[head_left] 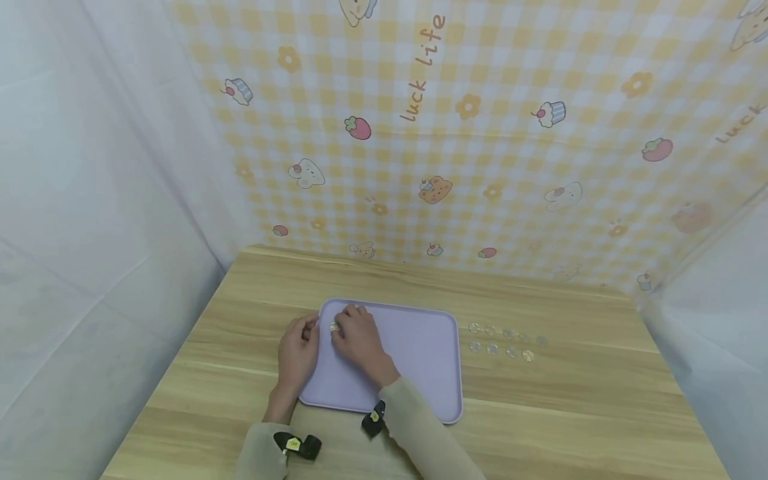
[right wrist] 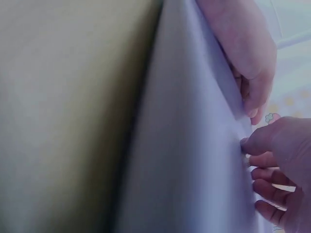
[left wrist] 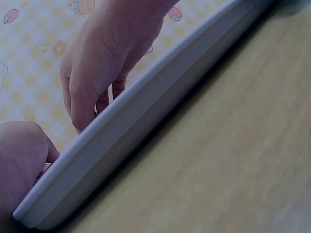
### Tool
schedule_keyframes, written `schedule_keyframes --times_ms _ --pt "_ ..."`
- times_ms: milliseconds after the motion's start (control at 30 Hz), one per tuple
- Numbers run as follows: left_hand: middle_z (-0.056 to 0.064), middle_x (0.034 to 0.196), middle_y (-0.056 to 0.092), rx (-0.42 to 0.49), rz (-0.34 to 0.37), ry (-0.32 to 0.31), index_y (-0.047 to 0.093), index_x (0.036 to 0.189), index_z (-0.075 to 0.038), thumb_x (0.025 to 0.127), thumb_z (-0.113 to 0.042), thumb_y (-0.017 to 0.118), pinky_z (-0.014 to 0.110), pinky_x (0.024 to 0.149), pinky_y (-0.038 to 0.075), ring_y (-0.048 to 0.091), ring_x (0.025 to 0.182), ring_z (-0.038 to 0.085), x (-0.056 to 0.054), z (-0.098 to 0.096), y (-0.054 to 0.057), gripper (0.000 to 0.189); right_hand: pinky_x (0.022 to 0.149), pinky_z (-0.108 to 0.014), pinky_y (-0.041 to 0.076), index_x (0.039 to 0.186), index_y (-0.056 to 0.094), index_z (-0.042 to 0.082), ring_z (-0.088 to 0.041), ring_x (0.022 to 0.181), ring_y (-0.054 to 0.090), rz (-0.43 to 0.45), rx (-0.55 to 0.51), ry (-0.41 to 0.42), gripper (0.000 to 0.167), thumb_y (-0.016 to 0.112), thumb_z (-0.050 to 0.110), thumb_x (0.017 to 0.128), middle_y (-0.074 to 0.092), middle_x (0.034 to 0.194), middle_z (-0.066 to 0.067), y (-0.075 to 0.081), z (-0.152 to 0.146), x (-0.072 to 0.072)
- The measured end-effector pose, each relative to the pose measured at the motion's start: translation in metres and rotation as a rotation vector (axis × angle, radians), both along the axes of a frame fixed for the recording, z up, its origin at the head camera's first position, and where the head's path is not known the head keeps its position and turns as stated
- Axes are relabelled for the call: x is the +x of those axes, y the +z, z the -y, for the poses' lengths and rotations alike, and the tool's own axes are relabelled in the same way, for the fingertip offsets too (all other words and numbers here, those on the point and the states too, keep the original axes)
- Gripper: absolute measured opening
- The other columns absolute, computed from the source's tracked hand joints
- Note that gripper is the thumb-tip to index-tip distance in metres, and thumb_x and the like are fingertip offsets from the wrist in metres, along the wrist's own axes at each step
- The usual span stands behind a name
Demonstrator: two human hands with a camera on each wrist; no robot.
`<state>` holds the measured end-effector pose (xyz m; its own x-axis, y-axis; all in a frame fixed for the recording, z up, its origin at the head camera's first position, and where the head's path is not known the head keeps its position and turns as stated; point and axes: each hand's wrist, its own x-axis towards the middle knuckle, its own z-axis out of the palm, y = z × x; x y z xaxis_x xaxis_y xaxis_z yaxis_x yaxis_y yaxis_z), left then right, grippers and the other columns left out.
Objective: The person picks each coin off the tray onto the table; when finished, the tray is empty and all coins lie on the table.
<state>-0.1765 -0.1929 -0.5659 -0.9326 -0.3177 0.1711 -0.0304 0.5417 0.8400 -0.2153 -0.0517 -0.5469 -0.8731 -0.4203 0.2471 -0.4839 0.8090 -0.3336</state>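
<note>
A pale purple tray (head_left: pixel 414 347) lies on the wooden table. My right hand (head_left: pixel 360 337) reaches over its far left corner, thumb and fingertips pinching a small shiny round coin (head_left: pixel 334 327) low at the tray floor. In the right wrist view that hand (right wrist: pixel 286 160) has bent fingers; the coin is mostly hidden. At the tray's left rim rests my left hand (head_left: pixel 298 350), its fingers loosely curled and their tips by the edge. The left wrist view catches only part of this hand (left wrist: pixel 22 153) behind the rim, so what its fingertips touch is hidden.
Right of the tray, several shiny coins (head_left: pixel 493 349) lie in two rows on the wooden table (head_left: pixel 570 407). A yellow checked cloth (head_left: pixel 468 153) hangs behind the table. White sheets (head_left: pixel 90 200) hang at the sides.
</note>
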Motion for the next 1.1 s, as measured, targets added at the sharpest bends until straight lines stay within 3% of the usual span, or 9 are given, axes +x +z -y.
schedule_keyframes --times_ms 133,300,633,767,1100 --pt "0.007 0.097 0.065 -0.003 0.004 -0.009 0.068 0.118 -0.005 0.098 -0.013 0.058 0.02 0.065 0.047 0.058 0.079 0.015 0.0 -0.001 -0.001 0.024 0.084 -0.032 0.047 0.105 0.073 0.012 -0.017 0.095 0.056 0.099 0.01 -0.016 0.019 0.069 0.024 0.091 0.065 0.102 0.0 0.004 0.0 -0.005" --pt "0.008 0.097 0.065 0.011 -0.014 -0.011 0.069 0.117 -0.004 0.098 -0.012 0.058 0.02 0.064 0.048 0.058 0.079 0.016 0.0 -0.001 0.001 0.024 0.09 -0.038 0.049 0.1 0.073 0.008 -0.021 0.098 0.06 0.209 -0.054 -0.024 0.019 0.072 0.019 0.085 0.068 0.101 -0.003 0.009 0.001 -0.014" --pt "0.007 0.096 0.064 0.016 -0.004 -0.016 0.068 0.119 -0.005 0.098 -0.012 0.058 0.02 0.063 0.048 0.058 0.079 0.016 -0.001 -0.001 0.002 0.024 0.095 -0.038 0.047 0.098 0.071 0.007 -0.022 0.102 0.059 0.352 -0.097 -0.038 0.024 0.075 0.021 0.08 0.068 0.102 -0.003 0.01 -0.001 -0.024" --pt "0.007 0.096 0.064 0.016 -0.017 -0.023 0.068 0.119 -0.004 0.098 -0.012 0.057 0.02 0.063 0.048 0.058 0.079 0.016 -0.002 -0.002 0.001 0.024 0.092 -0.035 0.048 0.099 0.068 0.007 -0.02 0.1 0.058 0.383 -0.094 -0.038 0.023 0.074 0.022 0.082 0.066 0.101 -0.003 0.011 -0.003 -0.028" --pt "0.007 0.096 0.065 0.023 -0.02 -0.006 0.068 0.118 -0.004 0.097 -0.011 0.059 0.021 0.064 0.048 0.058 0.079 0.016 0.0 0.001 0.0 0.023 0.067 -0.022 0.045 0.103 0.066 0.006 -0.011 0.075 0.051 0.406 -0.169 0.058 0.021 0.071 0.018 0.087 0.058 0.085 0.0 0.009 -0.008 -0.029"
